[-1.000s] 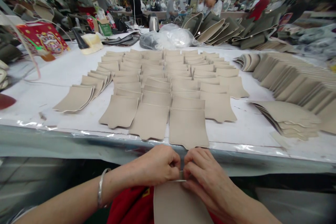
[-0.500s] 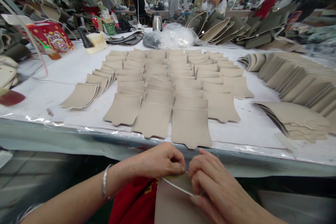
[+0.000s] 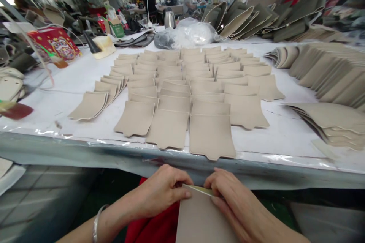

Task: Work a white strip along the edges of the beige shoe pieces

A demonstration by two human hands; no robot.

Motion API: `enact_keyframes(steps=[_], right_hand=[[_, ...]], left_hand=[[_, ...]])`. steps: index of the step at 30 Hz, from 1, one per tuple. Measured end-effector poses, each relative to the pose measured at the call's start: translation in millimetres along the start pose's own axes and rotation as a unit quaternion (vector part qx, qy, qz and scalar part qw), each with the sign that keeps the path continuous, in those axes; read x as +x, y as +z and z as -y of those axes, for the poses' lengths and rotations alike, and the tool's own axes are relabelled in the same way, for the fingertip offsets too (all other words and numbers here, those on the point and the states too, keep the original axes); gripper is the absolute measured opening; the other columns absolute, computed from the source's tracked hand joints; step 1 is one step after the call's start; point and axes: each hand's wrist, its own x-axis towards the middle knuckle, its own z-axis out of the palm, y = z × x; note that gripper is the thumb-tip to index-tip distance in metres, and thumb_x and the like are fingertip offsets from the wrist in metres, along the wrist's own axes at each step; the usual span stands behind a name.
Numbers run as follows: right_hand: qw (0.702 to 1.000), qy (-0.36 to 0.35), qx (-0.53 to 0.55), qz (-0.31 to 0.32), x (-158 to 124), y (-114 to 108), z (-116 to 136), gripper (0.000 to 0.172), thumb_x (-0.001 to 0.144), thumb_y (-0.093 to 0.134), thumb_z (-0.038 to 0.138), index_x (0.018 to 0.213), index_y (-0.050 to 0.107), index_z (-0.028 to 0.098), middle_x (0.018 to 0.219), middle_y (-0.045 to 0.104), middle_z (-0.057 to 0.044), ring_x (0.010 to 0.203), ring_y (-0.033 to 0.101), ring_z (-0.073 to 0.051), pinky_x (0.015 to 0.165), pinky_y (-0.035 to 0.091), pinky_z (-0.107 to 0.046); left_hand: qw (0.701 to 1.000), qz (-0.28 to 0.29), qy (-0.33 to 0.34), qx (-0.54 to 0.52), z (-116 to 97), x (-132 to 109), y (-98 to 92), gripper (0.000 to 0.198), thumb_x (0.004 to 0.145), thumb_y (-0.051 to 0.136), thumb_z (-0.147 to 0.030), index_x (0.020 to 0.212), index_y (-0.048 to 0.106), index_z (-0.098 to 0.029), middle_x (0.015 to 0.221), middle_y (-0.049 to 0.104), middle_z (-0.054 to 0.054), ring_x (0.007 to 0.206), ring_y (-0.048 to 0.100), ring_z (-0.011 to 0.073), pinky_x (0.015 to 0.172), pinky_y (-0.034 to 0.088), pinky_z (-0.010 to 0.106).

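Below the table edge, my left hand (image 3: 162, 191) and my right hand (image 3: 234, 197) both pinch the top edge of a beige cut piece (image 3: 199, 218) held over my lap. A thin layer with a yellowish underside lifts at that edge between the fingers. My left wrist wears a silver bangle (image 3: 97, 224). On the white table (image 3: 40, 106) in front lie several overlapping rows of the same beige pieces (image 3: 211, 134).
More beige pieces are stacked at the right (image 3: 330, 121) and fanned at the left (image 3: 91, 104). A clear plastic bag (image 3: 188, 34), a kettle (image 3: 169, 18) and a red printed bag (image 3: 54, 43) stand at the back. Other people work at far tables.
My hands and the piece have dropped lower and closer. The peeled layer, pulled apart half a second ago, now lies nearer the piece's top edge.
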Motion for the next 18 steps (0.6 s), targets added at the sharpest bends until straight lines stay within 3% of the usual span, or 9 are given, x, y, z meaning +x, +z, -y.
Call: enact_keyframes(steps=[5,18], right_hand=[[1.000,0.006,0.016,-0.008,-2.0,3.9,-6.0,0.020,0.098,0.029,0.010,0.090,0.043,0.023,0.089,0.054,-0.006,0.082,0.052,-0.024,0.072,0.049,-0.040],[1.000,-0.022,-0.007,-0.015,-4.0,9.6,-10.7,0.024,0.096,0.027,0.003,0.088,0.040,0.021,0.086,0.051,-0.006,0.080,0.047,-0.023,0.074,0.045,-0.040]], left_hand=[[0.999,0.001,0.021,0.048,-0.5,1.4,1.2,0.016,0.084,0.056,-0.022,0.081,0.071,-0.016,0.071,0.062,-0.003,0.067,0.052,0.0114,0.061,0.033,0.019],[0.996,0.023,0.080,0.037,-3.3,0.7,5.4,0.023,0.090,0.049,-0.016,0.084,0.071,-0.019,0.075,0.062,-0.002,0.073,0.057,0.0118,0.065,0.033,0.019]])
